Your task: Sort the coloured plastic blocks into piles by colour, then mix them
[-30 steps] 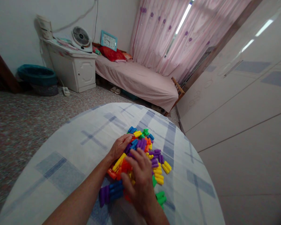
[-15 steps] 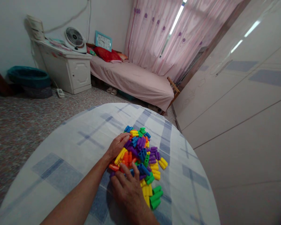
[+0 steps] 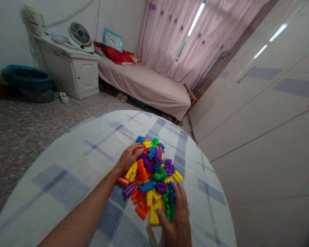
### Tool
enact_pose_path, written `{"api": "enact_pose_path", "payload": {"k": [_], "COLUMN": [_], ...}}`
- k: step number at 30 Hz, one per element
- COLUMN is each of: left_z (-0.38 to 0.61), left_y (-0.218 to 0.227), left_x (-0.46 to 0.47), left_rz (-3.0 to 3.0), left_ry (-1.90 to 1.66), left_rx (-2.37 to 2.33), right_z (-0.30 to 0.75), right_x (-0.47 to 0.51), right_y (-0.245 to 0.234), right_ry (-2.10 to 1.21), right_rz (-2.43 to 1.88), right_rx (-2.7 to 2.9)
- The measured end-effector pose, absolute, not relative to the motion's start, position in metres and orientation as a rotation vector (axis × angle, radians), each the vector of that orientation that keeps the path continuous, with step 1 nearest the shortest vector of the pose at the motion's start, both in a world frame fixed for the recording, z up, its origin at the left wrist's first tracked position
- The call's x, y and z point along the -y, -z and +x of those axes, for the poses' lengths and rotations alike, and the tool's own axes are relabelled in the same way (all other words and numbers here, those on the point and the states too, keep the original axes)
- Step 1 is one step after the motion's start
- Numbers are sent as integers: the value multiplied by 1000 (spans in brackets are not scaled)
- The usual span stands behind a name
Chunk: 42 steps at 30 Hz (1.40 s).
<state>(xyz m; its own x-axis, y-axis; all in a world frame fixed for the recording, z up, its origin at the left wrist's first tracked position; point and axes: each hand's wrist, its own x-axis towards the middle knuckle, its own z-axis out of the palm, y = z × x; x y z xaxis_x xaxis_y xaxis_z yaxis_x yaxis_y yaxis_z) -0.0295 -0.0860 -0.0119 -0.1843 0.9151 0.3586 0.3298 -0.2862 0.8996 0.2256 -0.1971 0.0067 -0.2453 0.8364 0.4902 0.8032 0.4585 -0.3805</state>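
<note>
A heap of plastic tube-shaped building pieces (image 3: 148,165) in blue, green, yellow, orange, red and purple lies on the table. My left hand (image 3: 129,157) rests against the heap's far left side, its fingers stretched over the pieces there. At the near right edge, my right hand (image 3: 179,214) is spread, with thumb and fingers apart. Green pieces (image 3: 171,210) and a blue piece (image 3: 171,190) lie between that thumb and those fingers. Close to the thumb sits a yellow piece (image 3: 154,216), and an orange piece (image 3: 141,210) lies left of it.
The round table has a white and blue checked cloth (image 3: 64,206). Beyond it are a bed (image 3: 144,79), a white cabinet (image 3: 86,78) with a fan (image 3: 80,35), and a teal bin (image 3: 28,79). A tall white wardrobe (image 3: 247,130) stands along the right.
My right hand has moved from the heap's near left side to its near right edge. Pieces on the near side have shifted and bunched together. My left hand stays almost in place.
</note>
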Motion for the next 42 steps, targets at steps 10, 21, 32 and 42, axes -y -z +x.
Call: {"api": "enact_pose_path", "payload": {"k": [10,21,32,42], "left_z": [-27,-25,-16,-19], "left_y": [12,8,14,17], "left_x": [87,89,89,86], "left_rz": [1581,1568,1619,1563], "left_ry": [-1483,-1452,-1431,-1555], "left_rx": [-1476,-1479,-1421,-1632], "right_z": [204,209,153,259], "right_x": [208,151,114,83], "right_y": [28,2,-47,25], "right_ry": [36,-111,-397,-303], "right_rz": [-1518,-1262,-1053,-1598], "right_rx": [2068,1851,1880,1400]}}
